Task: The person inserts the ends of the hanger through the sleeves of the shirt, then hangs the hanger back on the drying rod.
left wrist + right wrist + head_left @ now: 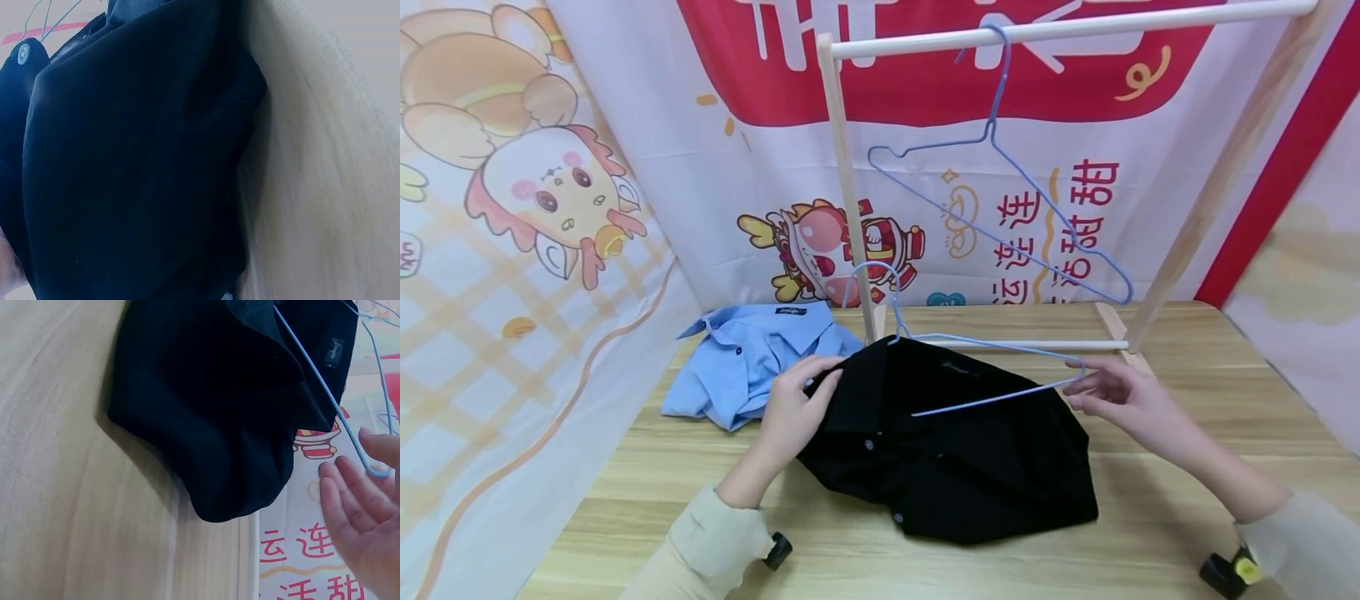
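Observation:
A black shirt [985, 475] with buttons stands bunched on the wooden table, its collar opening upward. My left hand [799, 404] pinches the shirt by its left side near the collar, thumb in front and fingers partly hidden. A blue wire hanger [981, 406] reaches into the shirt's neck; its left end is hidden inside the cloth and its hook sticks up above the collar. At the hanger's right corner, my right hand [1116, 396] holds the wire between thumb and fingers. The right wrist view shows this corner beside the thumb, outside the shirt.
A light blue shirt [737, 358] lies crumpled at the back left. Behind the black shirt stands a wooden rack [842, 158], with another blue hanger [992, 142] on its top rail. Printed cloth walls [647, 133] enclose the table [625, 483].

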### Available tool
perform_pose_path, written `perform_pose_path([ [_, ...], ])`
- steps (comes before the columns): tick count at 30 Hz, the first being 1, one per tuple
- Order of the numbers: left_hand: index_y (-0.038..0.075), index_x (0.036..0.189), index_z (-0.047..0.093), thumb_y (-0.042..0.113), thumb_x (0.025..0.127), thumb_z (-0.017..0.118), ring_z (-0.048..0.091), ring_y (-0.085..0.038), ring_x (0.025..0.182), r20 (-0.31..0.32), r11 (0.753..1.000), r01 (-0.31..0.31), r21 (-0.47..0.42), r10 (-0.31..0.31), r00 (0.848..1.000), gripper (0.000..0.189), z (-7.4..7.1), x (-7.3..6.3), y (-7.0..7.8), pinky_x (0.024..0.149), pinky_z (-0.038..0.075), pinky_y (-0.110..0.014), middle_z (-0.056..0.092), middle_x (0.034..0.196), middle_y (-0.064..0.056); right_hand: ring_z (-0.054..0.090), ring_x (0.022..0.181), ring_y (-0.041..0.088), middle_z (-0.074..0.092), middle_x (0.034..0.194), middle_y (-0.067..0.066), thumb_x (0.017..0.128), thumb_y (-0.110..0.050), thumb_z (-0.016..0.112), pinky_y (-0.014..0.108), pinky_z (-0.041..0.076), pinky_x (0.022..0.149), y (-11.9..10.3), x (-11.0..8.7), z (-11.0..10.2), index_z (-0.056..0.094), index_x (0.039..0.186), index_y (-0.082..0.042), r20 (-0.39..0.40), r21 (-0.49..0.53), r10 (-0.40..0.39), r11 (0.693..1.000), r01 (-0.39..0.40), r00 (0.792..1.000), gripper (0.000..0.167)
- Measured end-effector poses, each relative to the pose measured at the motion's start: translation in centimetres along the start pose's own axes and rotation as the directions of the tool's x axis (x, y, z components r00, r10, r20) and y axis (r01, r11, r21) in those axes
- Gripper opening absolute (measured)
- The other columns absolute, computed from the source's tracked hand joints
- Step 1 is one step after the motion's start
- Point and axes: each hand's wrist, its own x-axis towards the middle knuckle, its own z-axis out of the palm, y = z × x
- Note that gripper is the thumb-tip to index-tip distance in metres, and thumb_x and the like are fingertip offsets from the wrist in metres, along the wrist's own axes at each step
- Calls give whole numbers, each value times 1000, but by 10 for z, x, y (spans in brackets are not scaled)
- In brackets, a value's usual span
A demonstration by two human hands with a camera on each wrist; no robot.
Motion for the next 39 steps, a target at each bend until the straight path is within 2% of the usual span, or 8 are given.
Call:
perform_pose_path([
  [3, 4, 111, 77, 1, 98, 67, 68, -21, 106, -4, 1000, -11, -19, 11, 1000, 16, -1, 0, 0, 88, 53, -31, 75, 110, -6, 69, 85, 8, 74, 103, 15, 98, -2, 68, 25, 57, 72, 0, -2, 4, 52, 135, 11, 77, 11, 89, 996, -90, 993, 43],
  [6, 4, 110, 77, 0, 98, 68, 68, -21, 106, -5, 999, -31, -35, 30, 1000, 16, -2, -1, -2, 88, 51, -25, 75, 109, -6, 69, 80, 12, 72, 102, 14, 98, -8, 69, 30, 59, 70, 0, -4, 10, 50, 137, 12, 181, 17, 166, 985, -172, 969, 48],
  [9, 5, 110, 77, -1, 97, 68, 68, -22, 104, -7, 998, -48, -42, 48, 999, 17, -2, -3, -4, 86, 51, -23, 75, 108, -5, 67, 73, 14, 69, 96, 10, 96, -9, 72, 32, 59, 65, -1, -6, 18, 50, 136, 14, 261, 15, 167, 984, -177, 951, 51],
  [12, 5, 110, 78, -1, 97, 68, 67, -21, 103, -8, 997, -62, -41, 61, 998, 17, -3, -5, -7, 83, 50, -23, 75, 107, -5, 63, 69, 11, 67, 91, 6, 94, -7, 74, 29, 57, 61, -4, -8, 22, 52, 133, 17, 283, -4, 135, 990, -140, 950, 51],
  [20, 4, 109, 78, -4, 95, 69, 68, -22, 98, -2, 996, -76, -47, 76, 997, 19, -3, -10, -12, 85, 51, -20, 75, 102, -5, 64, 83, 5, 71, 94, 6, 92, -3, 75, 25, 55, 69, -5, -7, 16, 66, 120, 13, 185, -135, 124, 986, -100, 975, 34],
  [30, 2, 111, 78, -6, 94, 69, 68, -26, 93, 28, 991, -94, -100, 97, 995, 21, -4, -7, -11, 84, 52, -20, 75, 99, -5, 62, 79, -2, 74, 95, 11, 91, 2, 73, 21, 54, 66, -2, -3, 0, 73, 108, 8, 26, -237, 68, 970, -60, 997, 18],
  [34, 2, 112, 78, -6, 95, 68, 68, -26, 93, 39, 991, -91, -100, 95, 995, 21, -6, -5, -12, 83, 51, -20, 75, 99, -4, 62, 79, -2, 74, 99, 18, 90, 6, 72, 18, 53, 65, -1, 1, -7, 73, 109, 11, -20, -248, 10, 969, -15, 1000, 20],
  [39, 4, 114, 78, -5, 96, 68, 68, -22, 96, 73, 994, -88, -65, 93, 993, 23, -7, -1, -17, 86, 51, -21, 75, 102, -3, 62, 78, -1, 74, 106, 21, 92, 4, 71, 19, 53, 64, -2, 3, -15, 73, 115, 8, -45, -262, 33, 964, -44, 998, 23],
])
